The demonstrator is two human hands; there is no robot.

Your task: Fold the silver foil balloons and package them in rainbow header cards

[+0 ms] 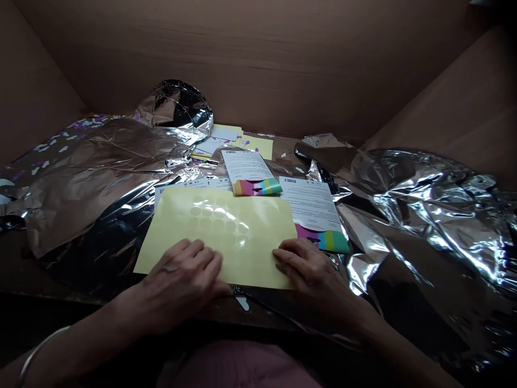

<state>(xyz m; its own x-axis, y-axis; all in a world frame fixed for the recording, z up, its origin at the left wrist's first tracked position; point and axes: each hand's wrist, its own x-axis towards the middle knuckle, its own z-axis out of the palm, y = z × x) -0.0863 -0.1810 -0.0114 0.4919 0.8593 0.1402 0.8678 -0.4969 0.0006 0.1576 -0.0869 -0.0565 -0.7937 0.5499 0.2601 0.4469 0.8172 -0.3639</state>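
Note:
A pale yellow sheet of round stickers (226, 231) lies on crumpled foil, with the circles grouped in its upper middle. My left hand (181, 283) rests flat on the sheet's lower edge, its thumb stretched along that edge. My right hand (309, 272) lies on the sheet's lower right corner, fingers pointing left. Neither hand visibly grips the sheet. Part of the sheet's lower edge is hidden under my hands.
Silver foil balloons (436, 215) with crumpled folds lie on both sides and behind the sheet. Printed cards with rainbow-striped ends (311, 207) and more yellow sheets (258, 146) lie beyond it. Brown cardboard walls (258, 59) surround the scene, and a dark table edge (60, 302) runs below.

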